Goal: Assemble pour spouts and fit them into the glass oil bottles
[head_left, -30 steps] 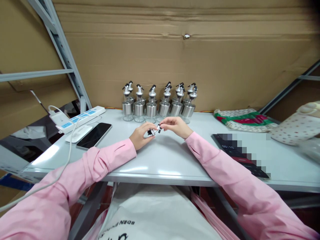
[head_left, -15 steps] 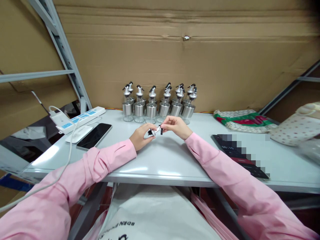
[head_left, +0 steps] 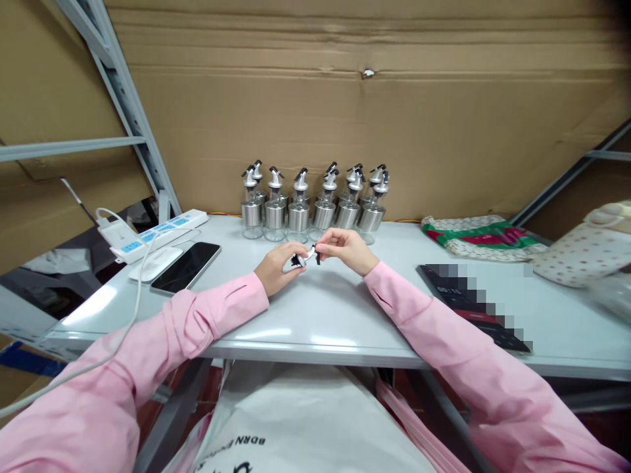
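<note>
Just above the table, my left hand (head_left: 279, 268) pinches the base end of a silver-and-black bottle pourer (head_left: 309, 257), whose black ribbed stopper pokes out between thumb and fingers. My right hand (head_left: 349, 249) is closed on the pourer's other end, thumb and forefinger at its black flip lid. Fingers cover part of the pourer. Behind my hands stand several oil bottles (head_left: 299, 215) of glass with brushed-steel sleeves, each topped by a similar pourer, upright in rows.
On the left of the table (head_left: 315, 309) lie a dark-screened phone (head_left: 187, 268), a white charger pad (head_left: 156, 264) and a power strip (head_left: 160, 235). Rightward are a partly blurred-out device (head_left: 463, 305), a red-green cloth (head_left: 480, 238) and a dotted bag (head_left: 582, 249). Cardboard (head_left: 315, 118) walls the back.
Almost nothing differs. The pourer and both hands have shifted very slightly, with the same grip kept. The digits on the device at the right have changed.
</note>
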Motion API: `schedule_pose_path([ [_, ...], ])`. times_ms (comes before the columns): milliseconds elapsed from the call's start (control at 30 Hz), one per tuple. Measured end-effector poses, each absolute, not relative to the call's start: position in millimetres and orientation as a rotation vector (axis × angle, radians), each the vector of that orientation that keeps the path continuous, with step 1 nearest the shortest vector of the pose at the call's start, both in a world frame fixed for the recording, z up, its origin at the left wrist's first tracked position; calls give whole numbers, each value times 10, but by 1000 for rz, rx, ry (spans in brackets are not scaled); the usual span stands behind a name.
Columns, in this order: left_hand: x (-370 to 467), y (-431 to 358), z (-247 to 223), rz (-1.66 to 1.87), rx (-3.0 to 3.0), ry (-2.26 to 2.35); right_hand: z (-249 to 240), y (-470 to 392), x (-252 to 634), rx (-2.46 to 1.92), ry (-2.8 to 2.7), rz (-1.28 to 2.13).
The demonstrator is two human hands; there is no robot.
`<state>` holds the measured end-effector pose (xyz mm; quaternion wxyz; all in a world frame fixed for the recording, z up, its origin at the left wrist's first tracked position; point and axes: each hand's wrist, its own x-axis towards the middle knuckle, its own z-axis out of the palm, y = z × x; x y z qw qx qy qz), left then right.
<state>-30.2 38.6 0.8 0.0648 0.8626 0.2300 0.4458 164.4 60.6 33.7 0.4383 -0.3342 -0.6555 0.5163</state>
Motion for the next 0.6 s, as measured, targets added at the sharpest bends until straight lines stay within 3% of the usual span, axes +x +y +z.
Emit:
schedule_pose_path([
  [600, -346, 429, -40, 1211, 2688, 971, 307, 630, 1706, -817, -1622, 1562],
])
